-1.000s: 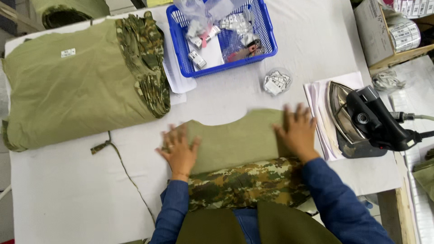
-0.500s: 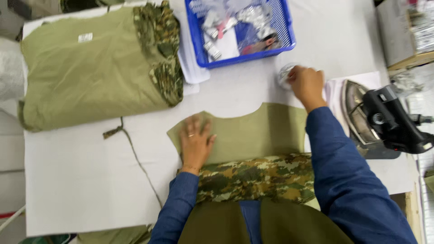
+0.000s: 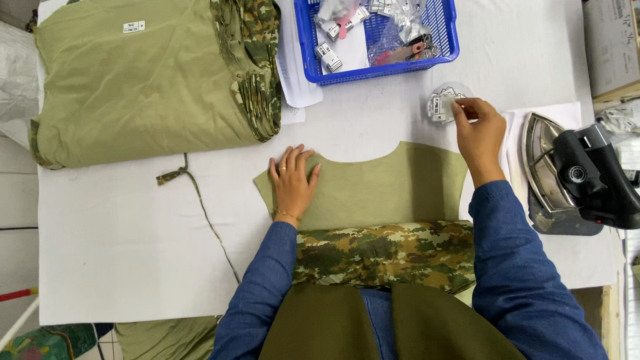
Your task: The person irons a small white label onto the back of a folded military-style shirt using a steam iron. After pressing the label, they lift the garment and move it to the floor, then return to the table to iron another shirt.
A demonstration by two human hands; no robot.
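While the left hand (image 3: 293, 181) lies flat with its fingers slightly apart on the olive fabric piece (image 3: 373, 190) spread on the white table (image 3: 120, 253), the right hand (image 3: 479, 130) reaches to a small clear dish (image 3: 445, 105) of labels, the fingertips pinched together on one small label. The dish stands just below the blue basket (image 3: 373, 70). An iron (image 3: 573, 177) rests to the right, and a stack of olive garments (image 3: 147, 80) lies at the upper left.
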